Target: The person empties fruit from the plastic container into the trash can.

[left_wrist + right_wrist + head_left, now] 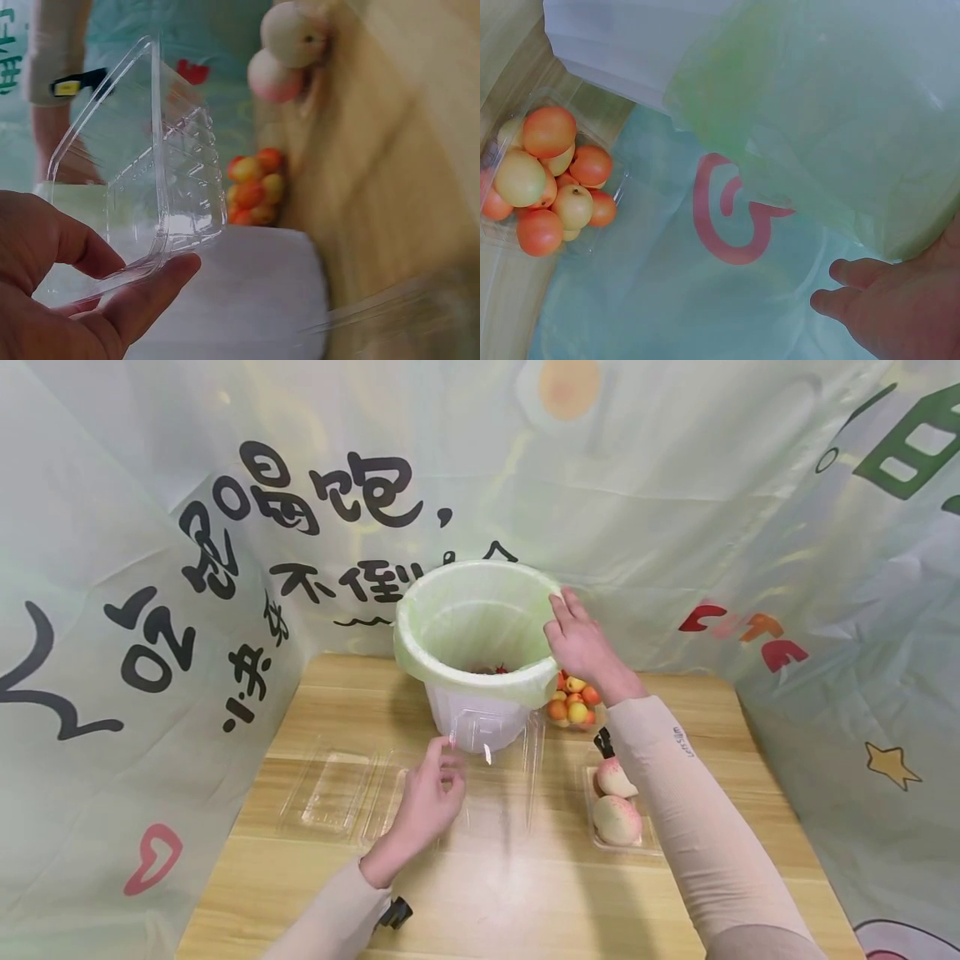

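Observation:
My left hand (429, 793) pinches the edge of a clear plastic container (187, 172) between thumb and fingers, holding it up in front of the bin. The white bin (480, 714) stands at the back of the table, lined with a pale green plastic bag (802, 135) folded over its rim. My right hand (585, 639) grips the bin's right rim; in the right wrist view, two of its fingers (855, 274) show below the bag. Inside the bin, small red things (501, 669) show low down, mostly hidden by the near rim.
Clear empty plastic trays (330, 793) lie on the wooden table's left side. Behind the right forearm, a clear box holds several orange and yellow fruits (547, 180). Nearer stands a tray with pink-white peaches (617, 820). Printed cloth walls (637, 527) enclose the table.

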Tool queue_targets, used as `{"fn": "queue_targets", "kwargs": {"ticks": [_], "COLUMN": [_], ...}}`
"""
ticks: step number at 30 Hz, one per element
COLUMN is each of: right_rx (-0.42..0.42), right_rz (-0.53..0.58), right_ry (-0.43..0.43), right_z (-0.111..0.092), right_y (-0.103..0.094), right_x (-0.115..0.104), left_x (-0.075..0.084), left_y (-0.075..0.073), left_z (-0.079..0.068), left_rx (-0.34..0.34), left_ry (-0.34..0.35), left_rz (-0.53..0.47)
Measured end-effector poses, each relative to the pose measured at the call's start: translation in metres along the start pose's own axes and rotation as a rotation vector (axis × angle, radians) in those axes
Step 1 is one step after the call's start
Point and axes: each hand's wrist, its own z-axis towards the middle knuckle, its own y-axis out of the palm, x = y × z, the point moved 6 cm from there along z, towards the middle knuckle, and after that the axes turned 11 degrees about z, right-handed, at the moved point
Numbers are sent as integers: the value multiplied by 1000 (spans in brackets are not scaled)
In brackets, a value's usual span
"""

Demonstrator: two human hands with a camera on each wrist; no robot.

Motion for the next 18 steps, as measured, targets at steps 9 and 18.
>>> {"fn": "queue_targets", "kwargs": {"ticks": [9, 18], "right_rx": [4, 18], "right_rz": [12, 8], "right_ry": [2, -19], "right_z": [1, 1], "right_y": [1, 1], "right_x": [-1, -4], "left_x": [-31, -53], "left_y": [37, 64], "left_z": [-9, -17], "left_rx": [-144, -215], "left_ry": [-59, -123], "left_rz": [45, 87]}}
